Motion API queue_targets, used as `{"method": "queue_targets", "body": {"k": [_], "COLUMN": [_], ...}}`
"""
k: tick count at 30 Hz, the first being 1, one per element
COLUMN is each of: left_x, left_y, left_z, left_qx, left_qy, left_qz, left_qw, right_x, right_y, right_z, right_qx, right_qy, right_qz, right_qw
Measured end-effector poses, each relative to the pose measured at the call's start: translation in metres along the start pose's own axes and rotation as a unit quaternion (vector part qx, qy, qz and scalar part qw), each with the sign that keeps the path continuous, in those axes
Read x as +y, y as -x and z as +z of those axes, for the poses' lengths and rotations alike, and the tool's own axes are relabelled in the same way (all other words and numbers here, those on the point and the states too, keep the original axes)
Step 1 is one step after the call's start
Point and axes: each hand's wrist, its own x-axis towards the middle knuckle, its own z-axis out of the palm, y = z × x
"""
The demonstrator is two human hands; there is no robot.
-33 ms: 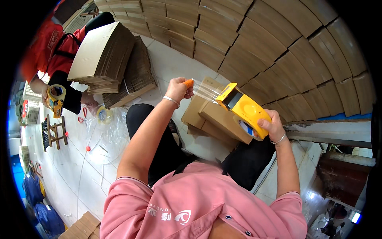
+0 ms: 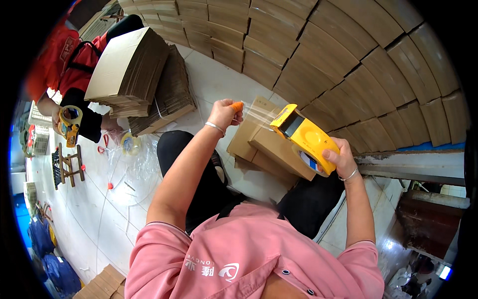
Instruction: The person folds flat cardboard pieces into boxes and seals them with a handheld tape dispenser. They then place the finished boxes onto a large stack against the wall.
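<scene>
My right hand (image 2: 339,155) is closed round a yellow tape dispenser (image 2: 311,135), thumb on its side. A tape roll with a blue-and-white core shows at its lower edge. From its front end a strip of clear tape (image 2: 258,115) stretches taut across to my left hand (image 2: 226,113). The left fingers are pinched on the strip's end, and an orange cover (image 2: 237,106) wraps one fingertip. Below the strip and dispenser lies a brown cardboard box (image 2: 281,152) with its flaps partly visible, between my knees. What stands under the box is hidden.
Stacked cartons (image 2: 328,55) form a wall ahead and to the right. Flattened cardboard (image 2: 127,70) is piled front left. Beyond it a co-worker in red holds another tape dispenser (image 2: 70,124). Red scissors (image 2: 103,144), plastic film (image 2: 142,154) and a small wooden stool (image 2: 69,164) are on the left floor.
</scene>
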Motion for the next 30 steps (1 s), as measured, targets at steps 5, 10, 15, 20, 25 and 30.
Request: {"method": "queue_targets", "body": {"k": [5, 10, 15, 20, 25, 30], "left_x": [-0.053, -0.087, -0.031, -0.027, 0.033, 0.019], "left_y": [-0.014, -0.02, 0.013, 0.05, 0.049, 0.023], "left_z": [0.02, 0.04, 0.019, 0.017, 0.047, 0.059], "left_qx": [-0.01, 0.032, -0.053, -0.254, -0.167, -0.222], "left_qy": [-0.045, -0.329, -0.321, -0.334, -0.631, -0.633], "left_qz": [-0.021, 0.088, 0.088, 0.325, 0.427, 0.439], "left_qw": [0.999, 0.94, 0.942, 0.848, 0.626, 0.597], "right_x": [-0.004, -0.004, -0.004, -0.012, -0.01, -0.005], "right_y": [0.002, -0.005, -0.005, -0.008, -0.008, -0.01], "right_z": [0.004, 0.011, 0.011, 0.016, 0.012, 0.004], "right_qx": [-0.01, -0.001, 0.009, -0.016, -0.017, -0.024], "right_qy": [-0.003, 0.036, 0.028, 0.027, 0.012, 0.033], "right_qz": [0.033, 0.01, 0.009, 0.02, 0.019, 0.031], "right_qw": [0.999, 0.999, 1.0, 0.999, 1.0, 0.999]}}
